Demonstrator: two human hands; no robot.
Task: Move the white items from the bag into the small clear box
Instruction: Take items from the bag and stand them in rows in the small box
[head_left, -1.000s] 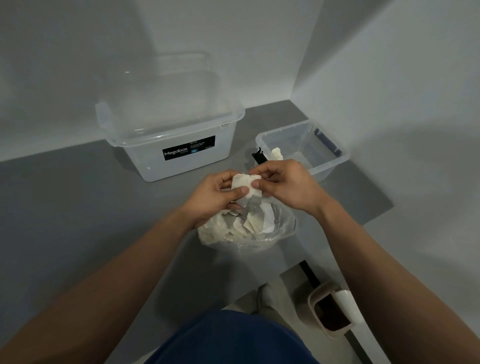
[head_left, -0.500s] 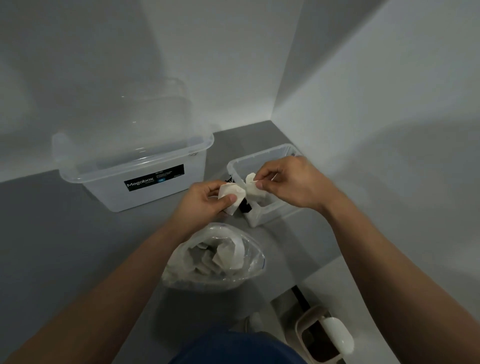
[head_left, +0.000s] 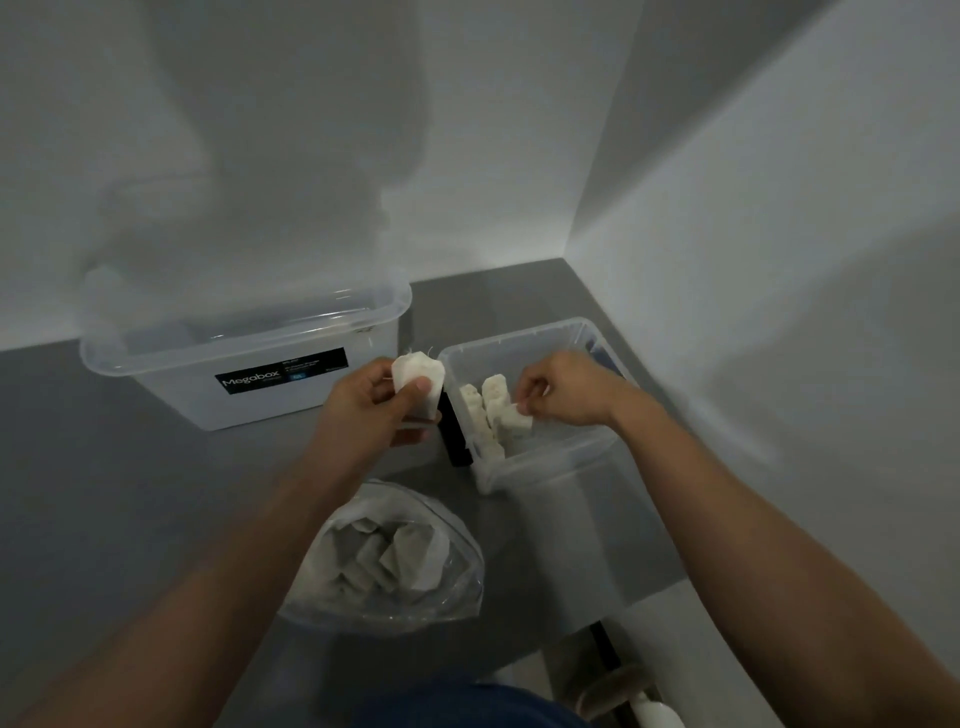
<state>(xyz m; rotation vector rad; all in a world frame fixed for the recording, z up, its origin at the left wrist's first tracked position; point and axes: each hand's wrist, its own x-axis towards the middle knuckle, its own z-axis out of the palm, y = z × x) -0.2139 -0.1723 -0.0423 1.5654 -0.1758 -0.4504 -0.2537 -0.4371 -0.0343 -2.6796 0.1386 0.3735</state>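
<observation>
The clear plastic bag (head_left: 447, 587) lies open on the grey table near me, with several white sachets (head_left: 395, 558) inside. My left hand (head_left: 371, 410) holds a white sachet (head_left: 413, 371) up, just left of the small clear box (head_left: 540, 457). My right hand (head_left: 563, 387) is inside that box, fingers pinched on another white sachet (head_left: 517, 415). Several white sachets (head_left: 480, 410) stand in a row along the box's left side.
A large clear Megabox bin (head_left: 244, 358) stands at the back left against the wall. A black clip (head_left: 454, 436) is on the small box's left wall. The table (head_left: 104, 493) sits in a wall corner. Past its near edge, the floor holds a small bin (head_left: 618, 696).
Both hands rose from the bag and split apart. The right hand carried its sachet into the small box; the left hand kept its sachet beside the box.
</observation>
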